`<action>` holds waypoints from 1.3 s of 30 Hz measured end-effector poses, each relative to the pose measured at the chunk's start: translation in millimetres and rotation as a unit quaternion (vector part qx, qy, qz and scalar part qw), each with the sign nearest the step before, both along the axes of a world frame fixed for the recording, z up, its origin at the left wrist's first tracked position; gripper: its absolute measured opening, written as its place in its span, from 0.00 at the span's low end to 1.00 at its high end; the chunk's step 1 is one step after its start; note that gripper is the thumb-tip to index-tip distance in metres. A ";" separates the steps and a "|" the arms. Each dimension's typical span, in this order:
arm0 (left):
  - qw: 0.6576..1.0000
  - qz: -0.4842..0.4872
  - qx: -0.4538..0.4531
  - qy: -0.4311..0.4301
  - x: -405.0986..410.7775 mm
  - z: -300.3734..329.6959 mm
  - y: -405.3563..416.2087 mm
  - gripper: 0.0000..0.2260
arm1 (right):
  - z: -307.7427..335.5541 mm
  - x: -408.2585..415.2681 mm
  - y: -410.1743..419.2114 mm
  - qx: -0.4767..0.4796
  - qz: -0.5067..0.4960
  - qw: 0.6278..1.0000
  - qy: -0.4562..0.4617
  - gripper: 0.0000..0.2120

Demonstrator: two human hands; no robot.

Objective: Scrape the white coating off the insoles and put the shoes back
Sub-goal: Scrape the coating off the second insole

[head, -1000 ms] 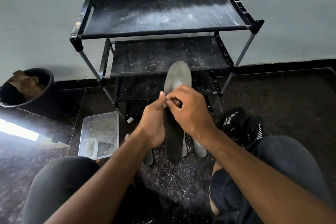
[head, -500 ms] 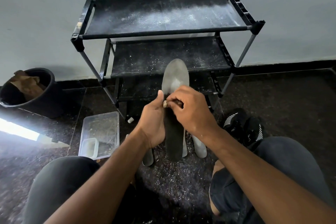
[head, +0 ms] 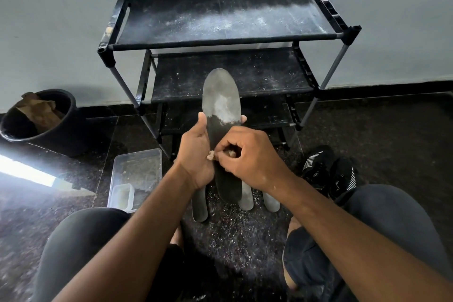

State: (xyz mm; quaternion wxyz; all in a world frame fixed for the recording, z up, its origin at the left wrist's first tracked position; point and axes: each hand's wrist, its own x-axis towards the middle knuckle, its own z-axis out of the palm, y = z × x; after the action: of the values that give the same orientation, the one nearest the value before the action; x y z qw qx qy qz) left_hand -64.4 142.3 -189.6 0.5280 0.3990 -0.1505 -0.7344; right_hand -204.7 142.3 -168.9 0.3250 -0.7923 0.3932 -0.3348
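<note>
Four insoles are counted: one held insole (head: 221,115), upright between two hands, and three lying on the floor beneath it, a left floor insole (head: 199,206), a middle floor insole (head: 245,200) and a right floor insole (head: 271,203). Two hands are seen, the left hand (head: 196,157) and the right hand (head: 250,157). Two black shoes (head: 328,169) are counted beside the right knee. One shoe rack (head: 220,19) is present, on which three shelves are made out. One black bucket (head: 63,125) and one clear container (head: 137,167), with one smaller tub (head: 121,195) inside, are counted.
</note>
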 end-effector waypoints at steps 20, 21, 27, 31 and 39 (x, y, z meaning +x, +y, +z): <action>1.000 -0.021 -0.011 0.000 -11.8 -1.1 4.2 0.30 | 2.7 -10.9 -14.9 -0.015 -0.071 0.997 0.018 0.04; 1.000 -0.021 -0.012 -0.004 -11.6 -0.5 4.2 0.30 | 2.1 -9.6 -13.1 -0.018 -0.068 0.997 0.014 0.04; 0.999 0.026 -0.022 0.002 7.7 2.7 -3.8 0.33 | 3.3 -7.2 -4.2 0.035 0.066 0.996 0.042 0.05; 0.999 0.028 -0.024 0.029 7.1 3.7 -2.3 0.35 | 6.3 -17.6 -13.8 0.031 0.034 0.994 0.097 0.03; 1.000 -0.024 -0.016 -0.005 -13.7 0.9 4.9 0.31 | -0.8 -14.3 -18.3 -0.062 -0.094 0.993 0.042 0.05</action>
State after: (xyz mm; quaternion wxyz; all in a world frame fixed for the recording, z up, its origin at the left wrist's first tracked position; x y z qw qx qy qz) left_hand -78.1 147.2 -188.6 0.5155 0.3906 -0.1748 -0.7424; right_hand -219.0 124.0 -169.8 0.2260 -0.7837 0.4575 -0.3541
